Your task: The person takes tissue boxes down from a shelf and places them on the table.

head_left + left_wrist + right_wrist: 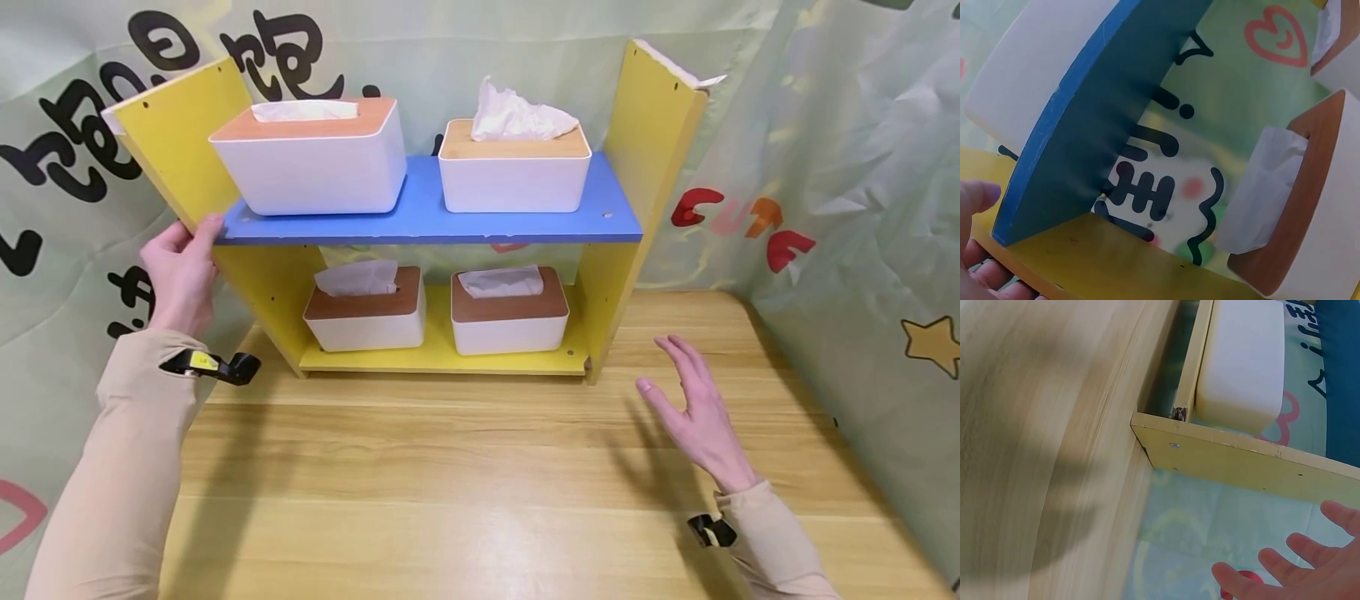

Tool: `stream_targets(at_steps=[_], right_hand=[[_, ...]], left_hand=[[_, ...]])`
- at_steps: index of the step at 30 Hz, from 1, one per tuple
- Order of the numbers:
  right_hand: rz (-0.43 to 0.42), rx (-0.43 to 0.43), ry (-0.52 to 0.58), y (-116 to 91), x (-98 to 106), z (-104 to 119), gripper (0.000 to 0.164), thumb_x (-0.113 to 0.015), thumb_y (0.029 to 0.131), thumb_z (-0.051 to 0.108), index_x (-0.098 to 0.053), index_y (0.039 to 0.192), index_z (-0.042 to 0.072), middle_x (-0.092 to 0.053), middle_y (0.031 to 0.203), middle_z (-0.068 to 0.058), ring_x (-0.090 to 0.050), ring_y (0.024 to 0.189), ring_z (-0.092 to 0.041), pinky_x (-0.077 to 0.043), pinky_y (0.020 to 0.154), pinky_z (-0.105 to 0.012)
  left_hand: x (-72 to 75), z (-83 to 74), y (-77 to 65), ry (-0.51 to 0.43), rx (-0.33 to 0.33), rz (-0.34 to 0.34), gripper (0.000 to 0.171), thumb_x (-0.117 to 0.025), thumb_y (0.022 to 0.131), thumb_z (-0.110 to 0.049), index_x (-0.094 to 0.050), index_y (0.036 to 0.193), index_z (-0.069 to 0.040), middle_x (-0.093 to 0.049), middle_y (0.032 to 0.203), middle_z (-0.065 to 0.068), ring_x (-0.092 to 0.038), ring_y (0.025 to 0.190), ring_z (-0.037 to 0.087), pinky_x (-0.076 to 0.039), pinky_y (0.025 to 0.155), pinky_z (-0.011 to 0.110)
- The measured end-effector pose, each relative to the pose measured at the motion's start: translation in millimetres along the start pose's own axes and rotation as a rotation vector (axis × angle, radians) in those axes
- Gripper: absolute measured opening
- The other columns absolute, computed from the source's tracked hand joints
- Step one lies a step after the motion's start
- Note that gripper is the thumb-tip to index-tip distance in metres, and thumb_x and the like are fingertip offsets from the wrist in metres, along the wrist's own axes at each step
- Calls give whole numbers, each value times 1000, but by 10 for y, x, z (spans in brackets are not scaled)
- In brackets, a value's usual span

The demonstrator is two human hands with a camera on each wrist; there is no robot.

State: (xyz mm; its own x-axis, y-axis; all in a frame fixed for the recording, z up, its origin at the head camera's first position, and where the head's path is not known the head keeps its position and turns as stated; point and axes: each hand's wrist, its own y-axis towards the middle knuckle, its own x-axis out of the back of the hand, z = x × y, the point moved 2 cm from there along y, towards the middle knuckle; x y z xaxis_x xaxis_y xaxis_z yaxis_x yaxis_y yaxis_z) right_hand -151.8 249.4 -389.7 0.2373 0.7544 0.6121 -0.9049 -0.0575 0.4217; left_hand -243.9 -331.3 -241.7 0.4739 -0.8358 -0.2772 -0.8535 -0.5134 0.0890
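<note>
A small yellow shelf unit [652, 125] with a blue middle board [427, 227] stands on the wooden table. My left hand [180, 271] grips the edge of its left side panel beside the blue board, the thumb on the inner side and the other fingers round the outer side. On the blue board sit a larger white tissue box [322, 175] at left and a smaller tissue box [517, 183] at right. Two brown-lidded tissue boxes, a left one [367, 325] and a right one [510, 329], stand on the bottom board. My right hand [701, 412] hovers over the table with fingers spread, apart from the unit's right side panel [1229, 453].
The wooden table [450, 475] stretches in front of the unit and to its right. A pale printed cloth [847, 167] hangs behind and at both sides, close to the unit's back.
</note>
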Motion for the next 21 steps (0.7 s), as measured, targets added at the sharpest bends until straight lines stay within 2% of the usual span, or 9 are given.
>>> stream_targets(at_steps=[4,11,14,21], right_hand=[[2,4,1,-2,-16,14,65,-62,97,20,-36,154,7,-28,160,-26,-31,141,-56,-29,100,-80],[10,6,8,-2,-35,28,67,-63,96,19,-33,156,11,-25,162,-25,-33,140,-57,-34,97,-77],[13,14,7,3,-42,35,68,-64,95,18,-33,156,12,-25,162,-24,-34,139,-57,-34,97,-77],[-6,55,14,55,-55,76,69,-68,92,17,-37,154,12,-25,163,-22,-32,142,-55,-27,101,-81]], left_hand=[[-16,-14,23,89,-31,-35,7,-80,86,-20,-74,90,-19,-67,66,-10,-53,62,4,-38,52,16],[-30,-52,53,158,-101,-22,7,-72,91,-13,-72,95,-18,-68,69,-13,-57,64,4,-39,52,15],[-23,-67,67,204,-106,-17,8,-70,92,-12,-71,97,-19,-68,69,-14,-57,66,3,-40,53,14],[16,-65,80,314,-83,-10,12,-70,93,-19,-70,104,-17,-66,73,-14,-57,74,5,-43,57,13]])
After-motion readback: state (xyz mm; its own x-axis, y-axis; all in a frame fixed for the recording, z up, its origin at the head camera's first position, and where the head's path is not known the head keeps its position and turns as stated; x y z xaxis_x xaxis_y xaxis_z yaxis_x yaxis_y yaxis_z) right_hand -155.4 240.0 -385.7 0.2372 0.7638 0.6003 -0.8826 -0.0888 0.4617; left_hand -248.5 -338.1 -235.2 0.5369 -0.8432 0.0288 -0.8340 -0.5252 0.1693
